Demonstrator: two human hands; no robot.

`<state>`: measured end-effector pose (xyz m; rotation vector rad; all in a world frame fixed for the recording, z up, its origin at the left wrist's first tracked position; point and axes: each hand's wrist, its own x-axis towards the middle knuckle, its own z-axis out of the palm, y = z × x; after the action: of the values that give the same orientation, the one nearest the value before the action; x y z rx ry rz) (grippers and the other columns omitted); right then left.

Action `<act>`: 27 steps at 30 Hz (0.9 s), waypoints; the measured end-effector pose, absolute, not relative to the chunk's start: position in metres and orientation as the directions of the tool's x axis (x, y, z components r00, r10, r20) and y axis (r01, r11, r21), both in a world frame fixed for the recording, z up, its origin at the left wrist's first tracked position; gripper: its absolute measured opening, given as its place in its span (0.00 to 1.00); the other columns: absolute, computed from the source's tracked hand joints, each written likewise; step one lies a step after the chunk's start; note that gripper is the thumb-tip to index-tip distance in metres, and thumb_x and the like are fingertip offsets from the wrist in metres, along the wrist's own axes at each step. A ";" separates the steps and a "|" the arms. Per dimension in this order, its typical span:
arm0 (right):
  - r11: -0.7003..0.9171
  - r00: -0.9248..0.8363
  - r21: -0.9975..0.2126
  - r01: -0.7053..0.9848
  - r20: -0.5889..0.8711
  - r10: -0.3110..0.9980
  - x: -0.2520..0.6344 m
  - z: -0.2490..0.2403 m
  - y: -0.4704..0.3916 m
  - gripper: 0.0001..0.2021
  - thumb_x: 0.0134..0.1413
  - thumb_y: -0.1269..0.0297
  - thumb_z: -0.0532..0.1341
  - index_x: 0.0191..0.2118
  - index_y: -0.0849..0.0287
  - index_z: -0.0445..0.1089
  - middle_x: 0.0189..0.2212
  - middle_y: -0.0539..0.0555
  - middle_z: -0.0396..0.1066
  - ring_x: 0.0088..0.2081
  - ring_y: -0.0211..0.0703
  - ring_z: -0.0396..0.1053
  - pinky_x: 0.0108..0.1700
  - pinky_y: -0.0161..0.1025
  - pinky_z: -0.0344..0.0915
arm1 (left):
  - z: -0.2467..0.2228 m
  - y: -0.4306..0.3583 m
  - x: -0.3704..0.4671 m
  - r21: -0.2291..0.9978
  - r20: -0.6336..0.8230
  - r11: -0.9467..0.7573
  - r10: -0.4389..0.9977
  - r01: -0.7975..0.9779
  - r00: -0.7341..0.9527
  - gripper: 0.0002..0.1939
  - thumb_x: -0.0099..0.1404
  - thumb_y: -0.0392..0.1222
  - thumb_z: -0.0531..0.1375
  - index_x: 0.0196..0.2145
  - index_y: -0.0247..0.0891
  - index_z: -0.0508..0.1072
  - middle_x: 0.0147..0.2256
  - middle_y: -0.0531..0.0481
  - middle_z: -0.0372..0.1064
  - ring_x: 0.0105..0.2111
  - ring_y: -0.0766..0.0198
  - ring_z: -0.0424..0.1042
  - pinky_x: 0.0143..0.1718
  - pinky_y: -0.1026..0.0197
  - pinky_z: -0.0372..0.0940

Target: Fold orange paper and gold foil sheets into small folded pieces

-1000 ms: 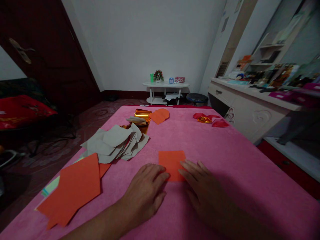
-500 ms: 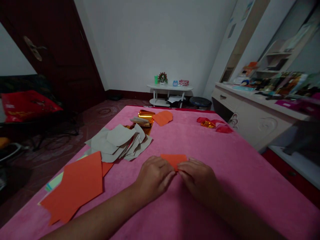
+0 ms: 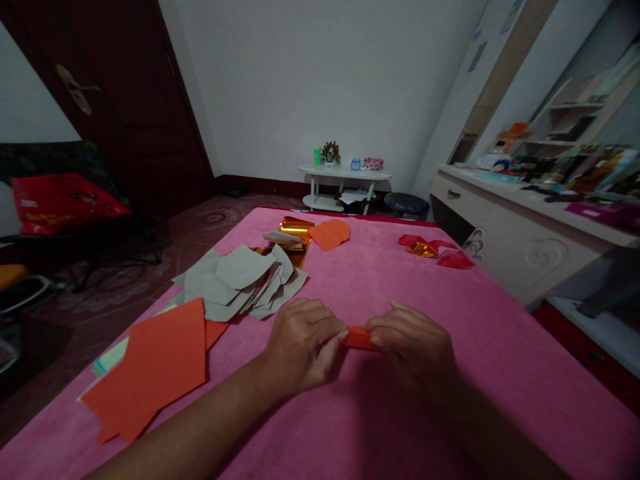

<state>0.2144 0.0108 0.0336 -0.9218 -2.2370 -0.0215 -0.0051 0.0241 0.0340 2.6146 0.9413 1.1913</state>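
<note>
Between my two hands is a narrow strip of folded orange paper [image 3: 359,338], close above the pink cloth. My left hand [image 3: 303,343] pinches its left end between thumb and fingers. On the right end, the fingers of my right hand [image 3: 415,343] are closed in the same way. Both ends of the paper are hidden under my fingers. Left of my left forearm lies a larger cut sheet of orange paper [image 3: 155,370]. Behind it is a loose heap of grey-white paper pieces [image 3: 240,277].
The pink cloth [image 3: 500,360] covers the table. Toward its far side lie gold foil [image 3: 297,230], an orange paper cutout [image 3: 331,234] and red petal-like pieces [image 3: 455,259]. A dresser [image 3: 530,247] stands at the right, a small white table [image 3: 345,173] by the wall.
The orange paper showed a wider, tapering face before; now only a narrow strip shows. My hands have moved slightly apart, the right one shifting rightward. The view has tilted slightly.
</note>
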 end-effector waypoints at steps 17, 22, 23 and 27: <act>0.189 -0.180 -0.931 0.313 0.137 0.974 0.229 0.052 0.021 0.20 0.57 0.54 0.54 0.19 0.57 0.52 0.18 0.45 0.49 0.21 0.34 0.49 0.22 0.33 0.48 | 0.050 0.035 -0.010 0.882 0.326 -0.377 0.922 0.283 0.211 0.19 0.65 0.45 0.53 0.19 0.35 0.67 0.20 0.53 0.62 0.23 0.67 0.63 0.27 0.66 0.56; 0.157 -0.102 -0.927 0.340 0.130 0.986 0.217 0.050 0.017 0.20 0.57 0.54 0.54 0.19 0.57 0.50 0.18 0.45 0.47 0.22 0.34 0.48 0.22 0.33 0.47 | 0.035 0.023 0.006 0.984 0.102 -0.138 0.955 0.114 0.280 0.21 0.57 0.53 0.62 0.18 0.34 0.64 0.17 0.57 0.54 0.19 0.72 0.54 0.21 0.68 0.49; 0.165 -0.079 -0.922 0.350 0.147 0.986 0.216 0.049 0.016 0.20 0.57 0.54 0.54 0.19 0.57 0.51 0.19 0.45 0.48 0.22 0.34 0.49 0.23 0.33 0.48 | 0.032 0.023 0.006 0.991 0.054 -0.084 0.960 0.100 0.273 0.21 0.55 0.52 0.64 0.18 0.34 0.64 0.16 0.57 0.55 0.18 0.73 0.54 0.20 0.68 0.48; 0.140 0.043 -0.945 0.295 0.159 0.986 0.214 0.042 0.016 0.13 0.57 0.52 0.55 0.32 0.58 0.64 0.21 0.46 0.58 0.23 0.36 0.58 0.25 0.34 0.54 | 0.022 0.030 0.004 0.996 -0.064 0.076 0.973 -0.047 0.223 0.17 0.53 0.51 0.65 0.22 0.33 0.68 0.19 0.55 0.63 0.19 0.72 0.59 0.21 0.68 0.53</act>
<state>0.2142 0.0159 0.0420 -1.3333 -1.4380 0.8926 0.0039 0.0297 0.0220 1.2150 1.0373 1.0195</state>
